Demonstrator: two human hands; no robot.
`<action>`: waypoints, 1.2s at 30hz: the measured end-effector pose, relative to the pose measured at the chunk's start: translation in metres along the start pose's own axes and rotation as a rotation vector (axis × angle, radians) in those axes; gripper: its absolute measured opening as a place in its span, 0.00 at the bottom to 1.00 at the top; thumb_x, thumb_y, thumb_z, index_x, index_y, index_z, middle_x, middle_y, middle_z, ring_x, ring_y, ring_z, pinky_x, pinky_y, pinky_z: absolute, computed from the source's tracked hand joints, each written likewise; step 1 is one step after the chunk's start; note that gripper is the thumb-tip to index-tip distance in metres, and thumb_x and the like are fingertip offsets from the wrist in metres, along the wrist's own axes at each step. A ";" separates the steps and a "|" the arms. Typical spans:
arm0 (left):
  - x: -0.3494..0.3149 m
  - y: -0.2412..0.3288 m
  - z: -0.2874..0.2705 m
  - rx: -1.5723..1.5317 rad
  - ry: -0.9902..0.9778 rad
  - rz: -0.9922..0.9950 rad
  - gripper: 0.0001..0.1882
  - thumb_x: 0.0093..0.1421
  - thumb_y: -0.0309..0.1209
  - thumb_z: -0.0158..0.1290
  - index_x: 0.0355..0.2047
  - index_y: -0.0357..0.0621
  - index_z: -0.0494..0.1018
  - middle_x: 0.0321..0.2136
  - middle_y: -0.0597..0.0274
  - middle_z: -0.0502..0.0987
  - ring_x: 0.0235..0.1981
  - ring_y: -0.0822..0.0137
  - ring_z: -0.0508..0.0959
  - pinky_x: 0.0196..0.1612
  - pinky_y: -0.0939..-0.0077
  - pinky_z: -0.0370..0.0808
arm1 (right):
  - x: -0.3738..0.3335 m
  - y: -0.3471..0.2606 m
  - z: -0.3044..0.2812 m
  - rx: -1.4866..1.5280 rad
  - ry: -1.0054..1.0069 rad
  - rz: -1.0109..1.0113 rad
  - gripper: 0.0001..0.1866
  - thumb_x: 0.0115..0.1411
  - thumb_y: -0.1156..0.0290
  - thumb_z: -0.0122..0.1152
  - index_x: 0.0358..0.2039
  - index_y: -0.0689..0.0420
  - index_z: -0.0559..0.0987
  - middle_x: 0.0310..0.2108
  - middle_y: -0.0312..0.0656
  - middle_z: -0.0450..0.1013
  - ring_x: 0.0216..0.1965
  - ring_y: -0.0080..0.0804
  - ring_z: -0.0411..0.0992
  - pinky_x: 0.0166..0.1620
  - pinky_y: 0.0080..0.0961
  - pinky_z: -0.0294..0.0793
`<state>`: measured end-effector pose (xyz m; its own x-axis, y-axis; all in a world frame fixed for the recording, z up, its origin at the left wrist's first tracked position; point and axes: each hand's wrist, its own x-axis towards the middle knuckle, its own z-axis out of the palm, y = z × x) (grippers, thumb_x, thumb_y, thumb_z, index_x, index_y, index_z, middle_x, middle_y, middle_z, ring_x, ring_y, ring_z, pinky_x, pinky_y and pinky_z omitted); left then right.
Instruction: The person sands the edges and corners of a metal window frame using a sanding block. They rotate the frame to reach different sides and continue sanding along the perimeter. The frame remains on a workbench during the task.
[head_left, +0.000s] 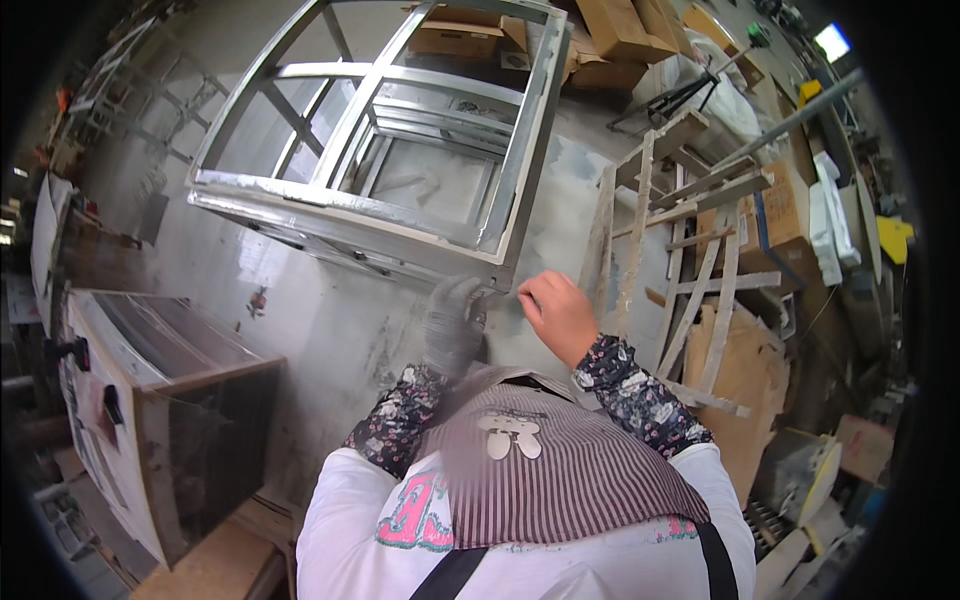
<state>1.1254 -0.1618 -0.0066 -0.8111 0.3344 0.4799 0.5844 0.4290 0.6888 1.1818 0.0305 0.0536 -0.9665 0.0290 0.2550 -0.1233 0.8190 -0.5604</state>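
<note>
The gloved left hand (453,325) and bare right hand (557,313) have curled fingers; I cannot tell whether either is clamped on anything. Just beyond them stands the frame (400,228), corner nearest.

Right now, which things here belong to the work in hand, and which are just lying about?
Seemingly in use: silvery metal frame; left hand and right hand, both by its near corner.

Seemingly just lying about: wooden slats; cardboard boxes; black tripod.
</note>
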 end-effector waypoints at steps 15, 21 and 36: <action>0.020 -0.022 0.043 -0.162 0.218 -0.143 0.10 0.52 0.29 0.62 0.35 0.46 0.80 0.33 0.57 0.80 0.36 0.49 0.79 0.40 0.57 0.76 | 0.071 0.001 -0.003 -0.138 -0.204 -0.272 0.06 0.54 0.76 0.66 0.31 0.58 0.76 0.30 0.45 0.71 0.35 0.47 0.73 0.38 0.41 0.74; 0.016 -0.026 0.052 -0.170 0.177 -0.175 0.17 0.45 0.31 0.66 0.37 0.49 0.77 0.30 0.60 0.78 0.35 0.50 0.79 0.39 0.56 0.76 | 0.083 0.000 -0.007 -0.160 -0.240 -0.390 0.08 0.54 0.78 0.67 0.28 0.59 0.75 0.27 0.43 0.70 0.32 0.46 0.72 0.36 0.38 0.73; 0.014 -0.035 0.060 -0.028 0.131 -0.055 0.14 0.40 0.36 0.67 0.28 0.51 0.75 0.29 0.61 0.76 0.33 0.53 0.78 0.37 0.58 0.75 | 0.071 0.010 -0.009 -0.119 -0.215 -0.383 0.08 0.55 0.77 0.67 0.26 0.58 0.74 0.26 0.43 0.69 0.31 0.46 0.71 0.33 0.40 0.73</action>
<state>1.0949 -0.1219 -0.0568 -0.8390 0.1978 0.5070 0.5399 0.4197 0.7296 1.1140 0.0460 0.0729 -0.8825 -0.3985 0.2499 -0.4667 0.8080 -0.3597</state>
